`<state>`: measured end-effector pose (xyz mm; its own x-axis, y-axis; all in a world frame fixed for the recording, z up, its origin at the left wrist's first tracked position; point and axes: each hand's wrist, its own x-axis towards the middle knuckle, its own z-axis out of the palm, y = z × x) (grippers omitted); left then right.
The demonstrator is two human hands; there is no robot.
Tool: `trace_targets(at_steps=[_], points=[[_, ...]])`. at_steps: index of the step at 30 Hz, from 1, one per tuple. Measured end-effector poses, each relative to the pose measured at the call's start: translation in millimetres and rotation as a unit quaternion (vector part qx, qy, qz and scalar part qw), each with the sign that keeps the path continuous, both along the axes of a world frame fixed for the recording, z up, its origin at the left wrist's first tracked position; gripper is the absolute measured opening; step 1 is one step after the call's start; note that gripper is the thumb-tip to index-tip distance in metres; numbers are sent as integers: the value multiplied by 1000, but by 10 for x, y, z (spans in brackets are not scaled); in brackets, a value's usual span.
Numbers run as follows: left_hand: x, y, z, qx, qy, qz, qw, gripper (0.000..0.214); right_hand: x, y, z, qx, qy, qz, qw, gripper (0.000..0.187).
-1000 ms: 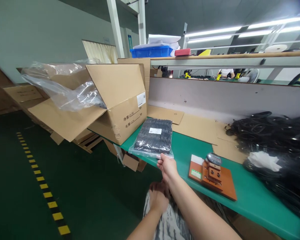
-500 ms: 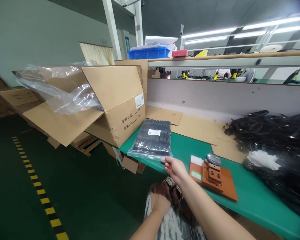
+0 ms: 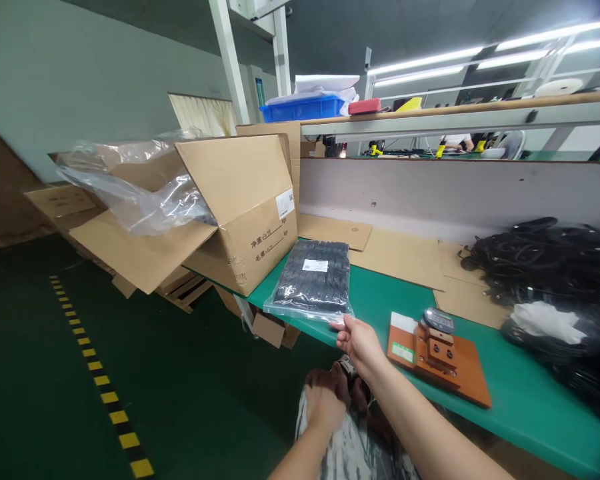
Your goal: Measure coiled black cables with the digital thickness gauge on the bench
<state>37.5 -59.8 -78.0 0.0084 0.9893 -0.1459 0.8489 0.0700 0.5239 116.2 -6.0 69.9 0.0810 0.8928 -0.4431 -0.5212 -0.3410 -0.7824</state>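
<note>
A clear plastic bag (image 3: 313, 283) full of black cables, with a white label, lies on the green bench (image 3: 505, 393) near its front edge. My right hand (image 3: 359, 341) pinches the bag's near right corner. My left hand (image 3: 324, 403) rests low on my lap, below the bench edge, fingers curled over something dark; what it holds I cannot tell.
An open cardboard box (image 3: 230, 203) with a clear plastic liner (image 3: 130, 187) stands at the bench's left end. An orange fixture (image 3: 437, 353) with a round gauge sits right of my hand. Loose black cables (image 3: 555, 273) pile at the right. Cardboard sheets (image 3: 395, 253) lie behind.
My right hand slid from the middle of the bag's near edge to its right corner. My left hand stayed on my lap.
</note>
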Motion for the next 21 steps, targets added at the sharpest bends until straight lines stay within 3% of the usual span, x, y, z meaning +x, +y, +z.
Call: trace_targets(at_steps=[7, 10, 13, 16, 19, 21], points=[[-59, 32, -98, 31, -124, 57, 990, 24, 35, -50, -10, 21, 12, 2, 1000, 25], [-46, 12, -4, 37, -234, 92, 967, 24, 70, -70, -37, 33, 16, 4, 999, 20], [-142, -30, 329, 60, -354, 118, 926, 35, 97, -55, -52, 38, 11, 2, 999, 16], [-275, -5, 837, 83, -454, 144, 875, 43, 128, -19, -43, 36, 2, 12, 999, 12], [-310, 148, 1278, 23, -541, 156, 826, 48, 161, 12, -25, 31, -9, 27, 999, 15], [-264, 286, 1444, -46, -581, 153, 798, 48, 177, 25, -20, 27, -16, 35, 999, 19]])
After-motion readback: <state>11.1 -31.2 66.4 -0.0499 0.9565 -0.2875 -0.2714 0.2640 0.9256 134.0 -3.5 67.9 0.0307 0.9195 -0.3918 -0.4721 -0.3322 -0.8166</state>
